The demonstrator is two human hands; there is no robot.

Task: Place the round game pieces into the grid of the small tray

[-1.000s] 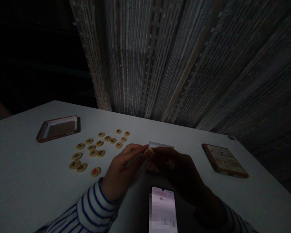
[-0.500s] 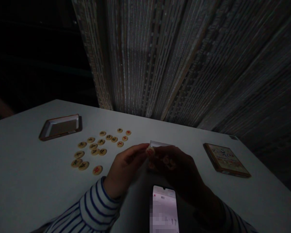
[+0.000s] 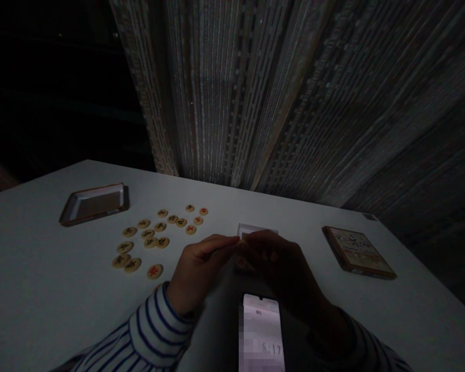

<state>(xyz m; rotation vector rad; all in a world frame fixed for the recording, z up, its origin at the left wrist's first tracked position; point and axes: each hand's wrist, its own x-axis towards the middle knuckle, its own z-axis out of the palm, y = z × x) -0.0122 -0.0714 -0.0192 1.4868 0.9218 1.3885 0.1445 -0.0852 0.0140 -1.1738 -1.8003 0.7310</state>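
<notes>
The person's left hand [image 3: 197, 267] is closed, its fingers stretched forward to pinch a tan disc [image 3: 243, 236], of which only a sliver shows, against the right hand [image 3: 282, 268]. That hand sits curled in shadow, so its grip cannot be told. Both hands are just beyond a smartphone [image 3: 262, 330], whose screen reads 6:17 among pixelated patches. Left of the phone, xiangqi pieces [image 3: 151, 242] lie in loose rows on a white table [image 3: 42, 268], their black and red characters too small to read. Further left sits a shallow brown-rimmed tray [image 3: 94, 204]. Right of the phone lies a printed box lid [image 3: 358, 252], its lettering illegible.
</notes>
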